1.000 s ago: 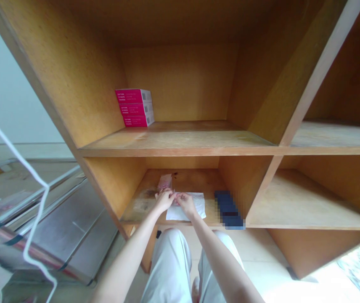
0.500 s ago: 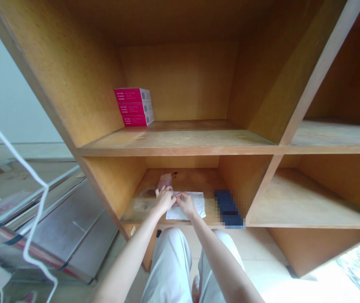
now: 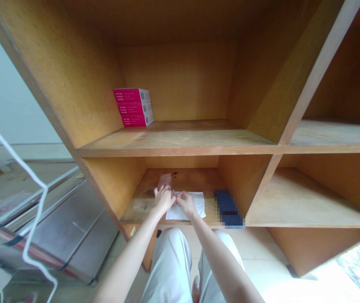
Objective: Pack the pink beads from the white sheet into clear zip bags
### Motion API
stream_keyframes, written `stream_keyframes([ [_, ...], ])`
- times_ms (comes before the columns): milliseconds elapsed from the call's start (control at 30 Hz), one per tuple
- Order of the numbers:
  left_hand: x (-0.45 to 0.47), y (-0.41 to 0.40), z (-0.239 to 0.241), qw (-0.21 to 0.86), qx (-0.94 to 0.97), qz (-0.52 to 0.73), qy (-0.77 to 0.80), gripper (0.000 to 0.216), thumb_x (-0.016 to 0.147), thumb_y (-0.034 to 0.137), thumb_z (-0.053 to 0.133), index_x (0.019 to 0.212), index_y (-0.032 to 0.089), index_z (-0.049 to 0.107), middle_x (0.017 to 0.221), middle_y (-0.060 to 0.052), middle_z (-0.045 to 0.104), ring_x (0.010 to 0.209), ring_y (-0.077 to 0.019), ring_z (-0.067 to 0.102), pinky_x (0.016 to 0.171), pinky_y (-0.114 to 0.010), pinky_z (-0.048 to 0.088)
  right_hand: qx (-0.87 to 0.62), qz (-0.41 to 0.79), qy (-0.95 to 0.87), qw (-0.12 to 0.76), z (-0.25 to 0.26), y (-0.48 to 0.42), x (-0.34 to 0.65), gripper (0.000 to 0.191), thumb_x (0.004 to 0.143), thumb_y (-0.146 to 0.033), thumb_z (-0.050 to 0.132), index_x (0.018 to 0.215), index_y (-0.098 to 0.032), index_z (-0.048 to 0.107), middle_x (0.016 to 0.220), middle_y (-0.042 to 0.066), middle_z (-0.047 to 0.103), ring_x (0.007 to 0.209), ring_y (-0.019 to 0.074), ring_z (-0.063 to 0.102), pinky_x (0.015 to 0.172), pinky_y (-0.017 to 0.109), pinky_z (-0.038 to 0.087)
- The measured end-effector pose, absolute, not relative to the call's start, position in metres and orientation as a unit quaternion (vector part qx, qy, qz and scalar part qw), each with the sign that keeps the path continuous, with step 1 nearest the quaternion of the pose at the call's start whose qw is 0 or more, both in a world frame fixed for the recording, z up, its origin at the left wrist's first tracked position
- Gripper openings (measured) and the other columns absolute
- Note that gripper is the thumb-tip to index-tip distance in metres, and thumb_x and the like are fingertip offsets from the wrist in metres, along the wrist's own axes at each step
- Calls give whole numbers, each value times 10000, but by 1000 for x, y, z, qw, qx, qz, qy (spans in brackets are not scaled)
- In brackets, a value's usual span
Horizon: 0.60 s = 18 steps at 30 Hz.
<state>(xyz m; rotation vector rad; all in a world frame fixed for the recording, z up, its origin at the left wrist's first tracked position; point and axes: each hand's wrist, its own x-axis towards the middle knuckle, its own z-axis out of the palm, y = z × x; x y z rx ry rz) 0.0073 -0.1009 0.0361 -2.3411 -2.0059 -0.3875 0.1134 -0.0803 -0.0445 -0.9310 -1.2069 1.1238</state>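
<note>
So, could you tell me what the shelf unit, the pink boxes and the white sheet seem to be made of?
Shelf unit: wood or veneered board, matte orange-brown, with faint grain and worn patches. Pink boxes: printed cardboard, judging by crisp edges and barcode panels. White sheet: probably thin paper or tissue, lying flat; too small to be sure.

Head camera, single view: looks forward and down into a shelf unit.
Worn on the head, close to the unit. Lower compartment sits mid-frame; left hand and right hand at arm's reach, knees below.
</note>
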Motion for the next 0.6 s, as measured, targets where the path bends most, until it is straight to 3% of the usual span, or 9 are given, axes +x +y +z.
stream_keyframes([
  [200,7,-102,34,4,-762,-133,-633,236,747,199,414,799,221,643,1152,-53,537,1106,-251,386,920,-452,227,-352,508,-505,603,-41,-83,113,126,616,-202,533,728,-209,476,654,-25,550,529,117,514,509,224,416],
  [300,6,-101,32,2,-768,-142,-624,227,758,209,416,791,224,640,1158,-51,528,1107,-254,389,923,-459,216,-351,491,-535,591,-46,-80,113,87,640,-193,504,713,-201,552,667,-5,587,577,135,543,568,247,436],
  [433,6,-99,31,12,-771,-144,-620,224,770,218,411,778,221,635,1157,-53,526,1109,-249,390,925,-454,217,-365,457,-574,573,-47,-79,115,194,673,-184,470,729,-197,655,756,32,651,701,175,577,675,291,444],
  [600,7,-98,29,25,-785,-157,-599,223,772,211,403,808,209,623,1127,-56,536,1076,-232,415,914,-425,245,-341,443,-606,565,-36,-84,117,204,683,-184,498,764,-214,683,782,27,666,746,192,581,711,302,435],
])
